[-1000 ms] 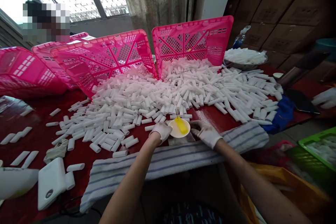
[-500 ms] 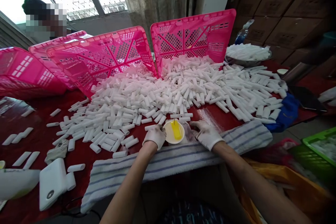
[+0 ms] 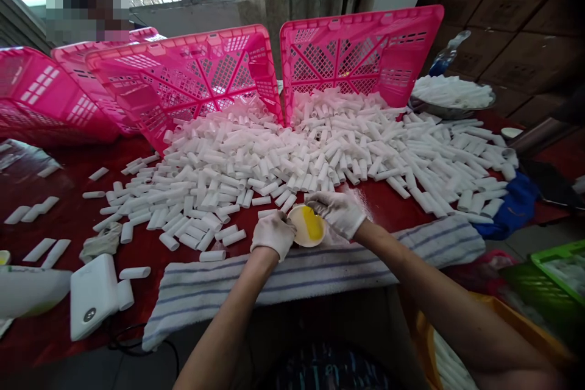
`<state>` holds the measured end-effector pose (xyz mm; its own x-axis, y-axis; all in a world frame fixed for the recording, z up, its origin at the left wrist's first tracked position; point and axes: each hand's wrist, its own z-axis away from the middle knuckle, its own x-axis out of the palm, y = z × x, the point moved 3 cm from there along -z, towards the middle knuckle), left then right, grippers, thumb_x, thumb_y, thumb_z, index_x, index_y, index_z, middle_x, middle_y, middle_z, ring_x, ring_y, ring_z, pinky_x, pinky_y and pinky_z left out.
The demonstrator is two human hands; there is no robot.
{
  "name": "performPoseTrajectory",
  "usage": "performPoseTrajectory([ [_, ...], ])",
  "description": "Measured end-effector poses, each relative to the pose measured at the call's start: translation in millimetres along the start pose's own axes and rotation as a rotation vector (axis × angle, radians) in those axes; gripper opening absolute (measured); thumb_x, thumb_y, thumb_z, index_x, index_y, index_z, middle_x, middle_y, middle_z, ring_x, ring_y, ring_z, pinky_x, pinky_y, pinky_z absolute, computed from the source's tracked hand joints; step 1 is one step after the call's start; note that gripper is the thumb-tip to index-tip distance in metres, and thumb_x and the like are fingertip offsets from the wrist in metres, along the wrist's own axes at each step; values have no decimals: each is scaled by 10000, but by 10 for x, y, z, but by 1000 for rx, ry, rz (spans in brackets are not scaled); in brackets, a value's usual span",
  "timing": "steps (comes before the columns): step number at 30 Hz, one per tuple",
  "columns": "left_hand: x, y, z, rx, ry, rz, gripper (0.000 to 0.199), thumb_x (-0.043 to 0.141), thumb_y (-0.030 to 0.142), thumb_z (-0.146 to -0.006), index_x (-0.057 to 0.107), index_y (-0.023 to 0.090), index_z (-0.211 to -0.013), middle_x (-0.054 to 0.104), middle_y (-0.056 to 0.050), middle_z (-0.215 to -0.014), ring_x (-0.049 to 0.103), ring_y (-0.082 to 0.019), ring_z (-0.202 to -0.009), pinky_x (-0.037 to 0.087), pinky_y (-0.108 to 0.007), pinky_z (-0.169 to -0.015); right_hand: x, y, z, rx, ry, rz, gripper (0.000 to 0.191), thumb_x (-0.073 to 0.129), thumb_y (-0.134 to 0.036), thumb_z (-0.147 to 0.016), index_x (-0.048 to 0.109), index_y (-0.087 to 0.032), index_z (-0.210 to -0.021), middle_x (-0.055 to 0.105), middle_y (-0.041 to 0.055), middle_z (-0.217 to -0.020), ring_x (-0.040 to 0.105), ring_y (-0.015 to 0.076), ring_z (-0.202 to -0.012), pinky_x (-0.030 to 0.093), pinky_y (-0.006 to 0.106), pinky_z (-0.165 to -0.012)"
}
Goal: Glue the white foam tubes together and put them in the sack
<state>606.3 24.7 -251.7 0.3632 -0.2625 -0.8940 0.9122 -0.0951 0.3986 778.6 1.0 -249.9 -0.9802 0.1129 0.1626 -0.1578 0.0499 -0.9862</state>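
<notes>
A small cream-coloured dish stands at the front of the red table, with a yellow piece in it. My left hand, in a white glove, is closed on the dish's left rim. My right hand, also gloved, reaches over the dish from the right. Its fingers are pinched together at the top edge of the yellow piece, and what is between them is too small to make out. Behind both hands lies a large heap of short white tubes.
Pink baskets lean behind the heap. A striped towel lines the front edge. A white box-shaped device stands left. A metal bowl of white tubes, a blue cloth and a green crate are right. A person is at back left.
My right hand has moved left from beside the dish to over it, fingers now pinched by the yellow piece. A thin upright pin seen there before is now hidden. The view has shifted slightly.
</notes>
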Motion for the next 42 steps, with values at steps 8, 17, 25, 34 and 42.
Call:
performPoseTrajectory([
  [8, 132, 115, -33, -21, -53, 35, 268, 521, 384, -786, 710, 220, -882, 740, -123, -917, 684, -267, -879, 485, -327, -735, -242, 211, 33, 44, 38, -19, 273, 805, -403, -592, 707, -180, -715, 678, 32, -753, 632, 161, -745, 554, 292, -761],
  [17, 215, 8, -42, 28, 19, 91, 215, 516, 350, -766, 701, 253, -815, 737, -65, -816, 677, -220, -797, 474, -297, -704, -311, 3, 144, 162, 147, 103, 514, 769, -646, -593, 686, -162, -746, 624, 17, -626, 532, 87, -537, 422, 199, -482],
  [25, 207, 10, -7, -16, 18, 10, 252, 508, 364, -767, 714, 248, -852, 741, -95, -850, 690, -267, -830, 493, -336, -717, -224, -50, 144, 181, 102, 130, 534, 777, -646, -573, 701, -151, -758, 648, 32, -654, 557, 95, -565, 433, 194, -495],
  [34, 134, 46, -13, -26, -52, -14, 202, 558, 321, -748, 726, 246, -833, 749, -82, -890, 687, -244, -899, 503, -312, -780, -479, 143, 252, 399, 276, -294, 247, 796, -346, -641, 679, -148, -733, 643, 45, -606, 542, 112, -471, 465, 228, -437],
  [42, 104, 30, -53, 29, -77, -22, 244, 525, 323, -773, 738, 243, -862, 750, -87, -881, 689, -255, -870, 503, -319, -744, -511, 44, 269, 433, 253, -313, 162, 696, -333, -756, 678, -172, -772, 647, 54, -633, 559, 139, -501, 502, 268, -483],
])
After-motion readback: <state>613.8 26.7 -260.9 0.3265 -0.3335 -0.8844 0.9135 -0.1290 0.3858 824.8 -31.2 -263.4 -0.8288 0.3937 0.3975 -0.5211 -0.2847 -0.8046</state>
